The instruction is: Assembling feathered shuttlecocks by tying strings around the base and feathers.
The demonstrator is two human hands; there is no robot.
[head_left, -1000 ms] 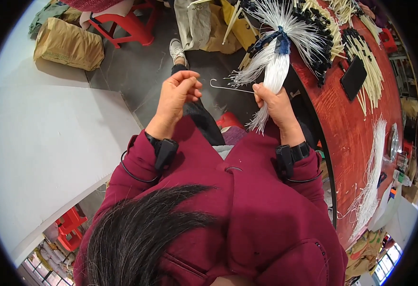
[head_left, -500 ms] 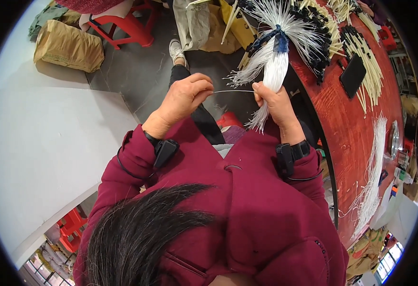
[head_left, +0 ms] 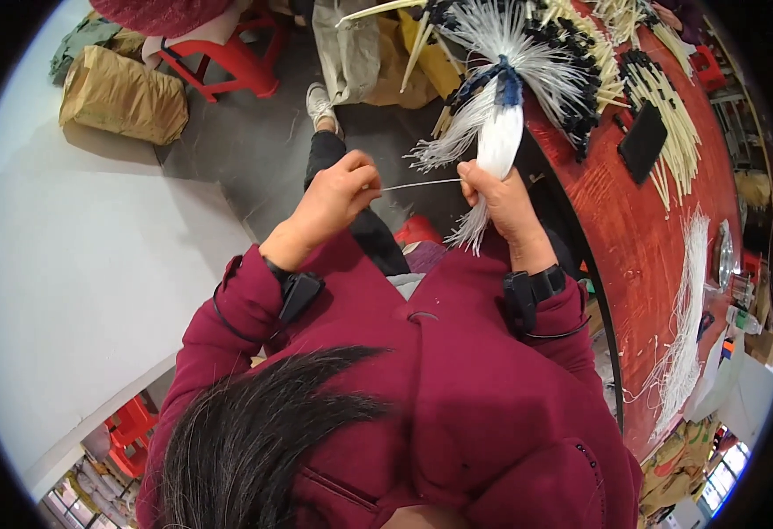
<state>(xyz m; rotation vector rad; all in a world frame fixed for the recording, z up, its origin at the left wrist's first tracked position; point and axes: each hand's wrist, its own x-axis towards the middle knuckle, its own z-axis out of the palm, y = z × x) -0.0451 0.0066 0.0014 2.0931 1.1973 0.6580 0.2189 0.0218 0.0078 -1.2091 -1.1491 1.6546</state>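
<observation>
Red desk point(head_left: 638, 273) stands at right. Left hand point(head_left: 341, 194) pinches a white strand point(head_left: 422, 184); right hand point(head_left: 503, 201) grips a white bundle point(head_left: 499, 143).

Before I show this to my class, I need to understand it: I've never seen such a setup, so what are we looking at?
There's no machine: a person works with two bare hands. The view looks down from a fisheye camera worn on the head, so straight edges bend. The right hand grips a bundle of white strands; the left hand pinches a single strand stretched between them. On the red table at right lie pale sticks, a black phone and more white strands.
</observation>
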